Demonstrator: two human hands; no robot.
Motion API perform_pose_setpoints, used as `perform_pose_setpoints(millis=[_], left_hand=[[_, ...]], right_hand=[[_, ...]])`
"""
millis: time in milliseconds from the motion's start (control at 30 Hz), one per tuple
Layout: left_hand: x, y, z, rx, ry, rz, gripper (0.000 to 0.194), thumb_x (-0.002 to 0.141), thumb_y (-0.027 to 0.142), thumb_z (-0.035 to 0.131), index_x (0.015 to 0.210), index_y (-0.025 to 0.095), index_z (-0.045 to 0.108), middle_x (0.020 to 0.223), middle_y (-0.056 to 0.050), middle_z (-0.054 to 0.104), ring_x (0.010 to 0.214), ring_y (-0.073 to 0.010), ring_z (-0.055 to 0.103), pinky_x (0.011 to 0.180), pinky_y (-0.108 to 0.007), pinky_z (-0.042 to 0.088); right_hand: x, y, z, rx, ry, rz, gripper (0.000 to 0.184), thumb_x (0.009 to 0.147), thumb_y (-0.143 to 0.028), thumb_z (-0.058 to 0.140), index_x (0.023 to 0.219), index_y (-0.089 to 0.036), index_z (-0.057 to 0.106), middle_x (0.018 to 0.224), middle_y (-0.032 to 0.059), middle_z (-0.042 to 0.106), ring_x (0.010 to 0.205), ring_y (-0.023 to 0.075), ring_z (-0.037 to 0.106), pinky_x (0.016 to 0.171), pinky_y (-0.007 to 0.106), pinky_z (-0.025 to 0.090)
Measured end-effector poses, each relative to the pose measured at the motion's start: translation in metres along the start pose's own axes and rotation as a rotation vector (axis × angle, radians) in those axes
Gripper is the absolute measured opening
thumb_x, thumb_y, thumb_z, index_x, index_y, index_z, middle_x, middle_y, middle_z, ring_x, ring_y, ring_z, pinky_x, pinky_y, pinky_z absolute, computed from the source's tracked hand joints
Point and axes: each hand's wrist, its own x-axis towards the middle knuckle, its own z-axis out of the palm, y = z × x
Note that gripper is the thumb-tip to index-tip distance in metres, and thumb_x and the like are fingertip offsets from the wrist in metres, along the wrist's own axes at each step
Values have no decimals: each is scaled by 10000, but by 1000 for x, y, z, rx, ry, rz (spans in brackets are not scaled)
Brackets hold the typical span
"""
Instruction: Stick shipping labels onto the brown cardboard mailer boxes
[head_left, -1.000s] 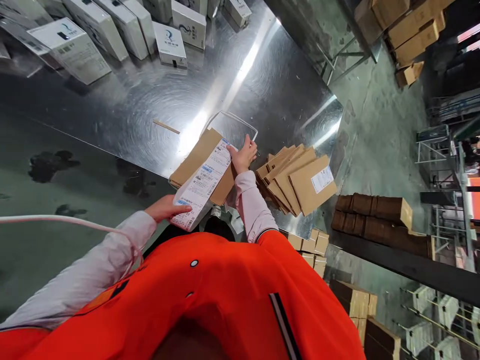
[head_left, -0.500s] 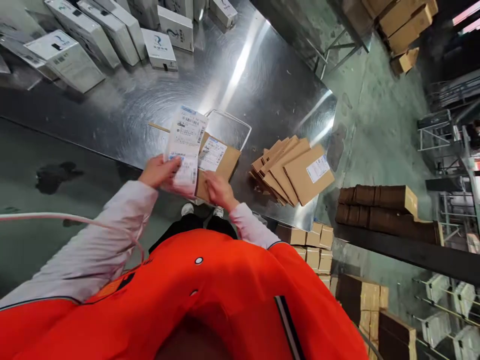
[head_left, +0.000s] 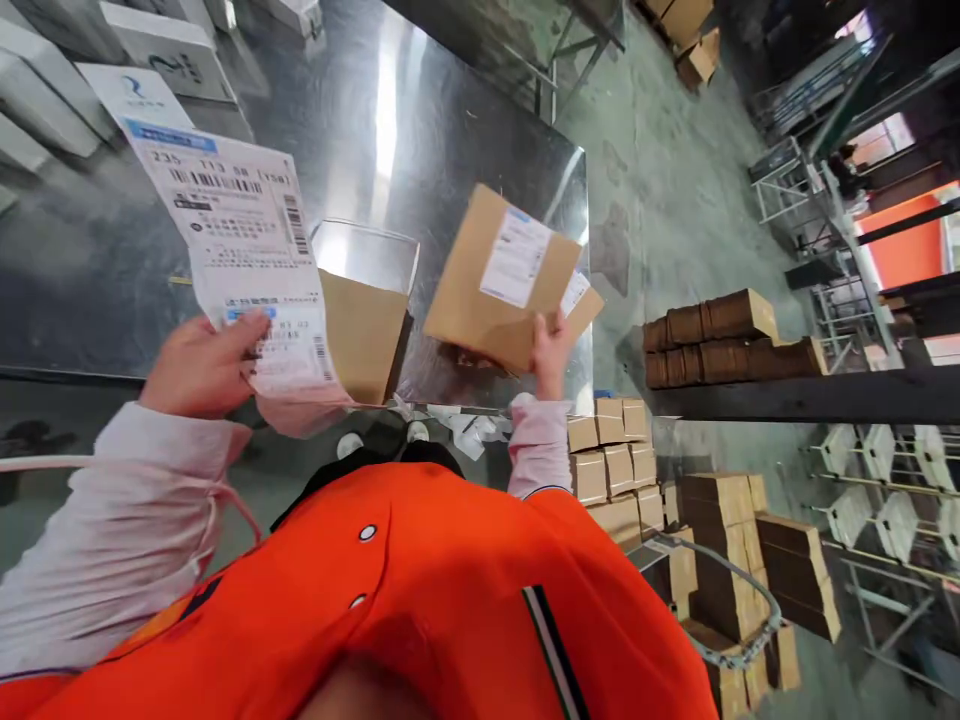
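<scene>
My left hand (head_left: 206,365) pinches a strip of printed shipping labels (head_left: 236,225) between thumb and fingers. The strip slants up to the left, and its lower end curls below the hand. Just right of it lies a brown flat carton (head_left: 364,330) on the metal table, showing no label on its visible top. My right hand (head_left: 551,345) grips the near right edge of a labelled flat cardboard mailer (head_left: 469,270), held tilted above the stack at the table's right. Part of another labelled mailer (head_left: 583,312) shows behind that hand. Most of the stack is hidden under the held mailer.
White boxes (head_left: 169,50) stand at the table's far left. A thin wire frame (head_left: 416,265) lies behind the carton. Past the table's right edge are stacked brown cartons (head_left: 611,465) and a dark beam (head_left: 735,392). Crumpled plastic (head_left: 476,432) sits below the near edge.
My right hand has left the carton beside the labels and moved right, now holding a labelled mailer. The label strip has come up and left with my left hand. The view has shifted right.
</scene>
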Motion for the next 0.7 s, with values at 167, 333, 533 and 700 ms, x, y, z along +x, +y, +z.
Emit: perform_pose_setpoints(millis=[167, 333, 533, 700], left_hand=[[-34, 1, 23, 14, 19, -24, 640, 494, 555, 895, 983, 176, 729, 1034, -109, 822, 1091, -378, 750, 1036, -538, 617], [-55, -9, 26, 43, -197, -129, 682, 445, 627, 936, 891, 149, 744, 914, -126, 812, 968, -353, 751, 906, -459, 638], [-53, -20, 10, -131, 48, -79, 462, 522, 463, 929, 799, 133, 760, 661, -29, 712, 597, -159, 588, 578, -263, 521], [-53, -41, 20, -111, 85, -164, 336, 584, 406, 884, 584, 166, 648, 550, -11, 619, 515, -139, 532, 504, -240, 444]], right_hand=[[-4, -26, -10, -259, -43, 34, 770, 877, -481, 799, 1479, -53, 582, 1475, 288, 599, 1370, 375, 605, 1140, 547, 538], [-126, -62, 114, 397, -829, -123, 416, 900, -420, 789, 1243, -187, 764, 1218, 72, 797, 1147, 237, 755, 1053, 384, 636], [-158, -72, 145, 379, -909, 6, 520, 775, -350, 918, 1249, -187, 781, 1172, 68, 824, 1042, 237, 799, 956, 357, 668], [-107, -86, 142, 264, -788, -204, 218, 892, -367, 809, 1031, -204, 852, 1051, 50, 846, 992, 217, 798, 967, 316, 632]])
